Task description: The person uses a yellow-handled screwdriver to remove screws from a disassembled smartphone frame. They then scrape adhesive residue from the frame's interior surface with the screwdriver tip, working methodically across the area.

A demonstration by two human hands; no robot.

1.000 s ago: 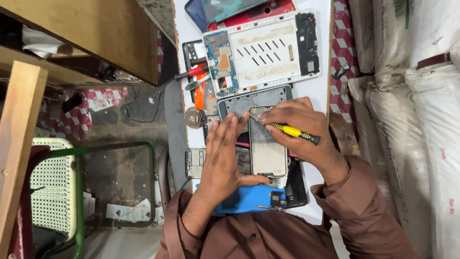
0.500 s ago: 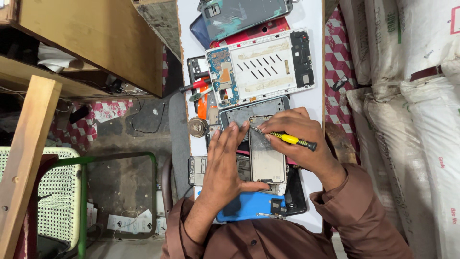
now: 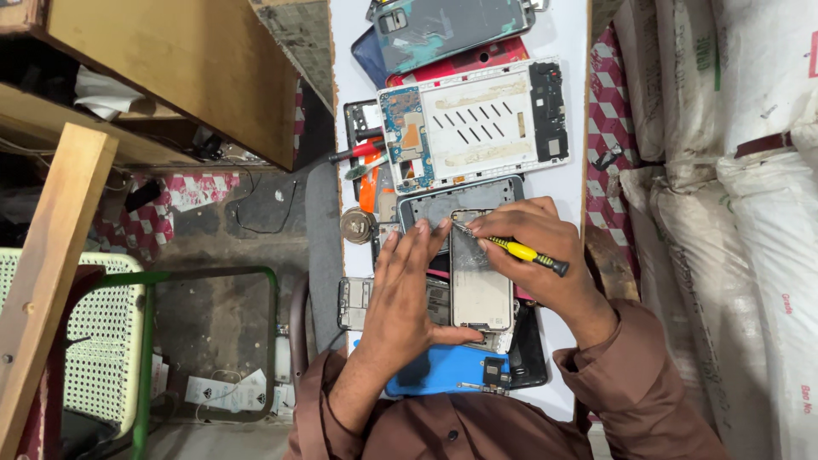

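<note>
An opened phone lies on the white worktable, its grey inside facing up. My left hand rests flat on the phone's left side with the thumb along its lower edge, holding it down. My right hand grips a yellow-handled screwdriver, its tip touching the phone's top left corner. A blue phone cover lies under the phone, close to my body.
A large opened tablet with a white frame and a blue circuit board lies beyond the phone. Further back are a grey back cover and a red one. Red-handled tools and a round metal disc lie left. White sacks stand right.
The view has shifted slightly, so the table sits lower in frame. My hands and the screwdriver stay at the phone's top corner with hardly any movement.
</note>
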